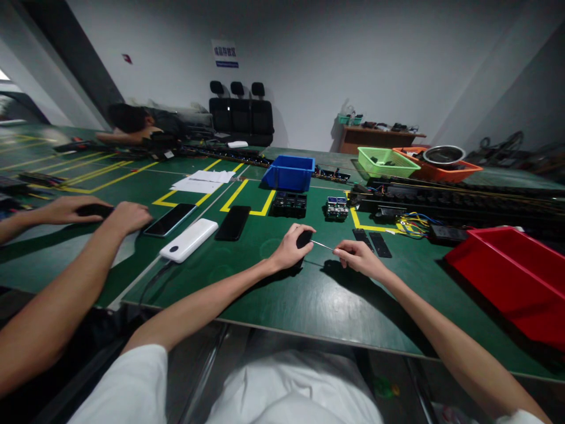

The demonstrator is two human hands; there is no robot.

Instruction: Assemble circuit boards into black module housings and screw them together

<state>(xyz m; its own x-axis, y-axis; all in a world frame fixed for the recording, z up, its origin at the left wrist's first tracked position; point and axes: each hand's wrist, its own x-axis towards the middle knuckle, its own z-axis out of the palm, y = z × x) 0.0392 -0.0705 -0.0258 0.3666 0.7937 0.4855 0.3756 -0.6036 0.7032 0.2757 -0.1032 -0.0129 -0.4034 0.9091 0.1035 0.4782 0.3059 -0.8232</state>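
My left hand [291, 247] is wrapped round a small black part [304, 239] just above the green table [326, 294]. To its right, my right hand [358, 257] pinches the end of a thin metal rod [323, 244], whose other end reaches the black part. Behind my hands stand a black module block [289, 204] and a smaller block with silvery-blue tops [337, 208]. Two flat black strips [380, 245] lie just beyond my right hand.
A blue bin [289, 172] stands at the back, a red bin [512, 277] at the right. Left lie a black phone [233, 223], a white power bank [189, 240] and another phone [170, 219]. Beside them, a co-worker's hands [128, 217] hold something black. Long black assemblies [424, 200] lie right.
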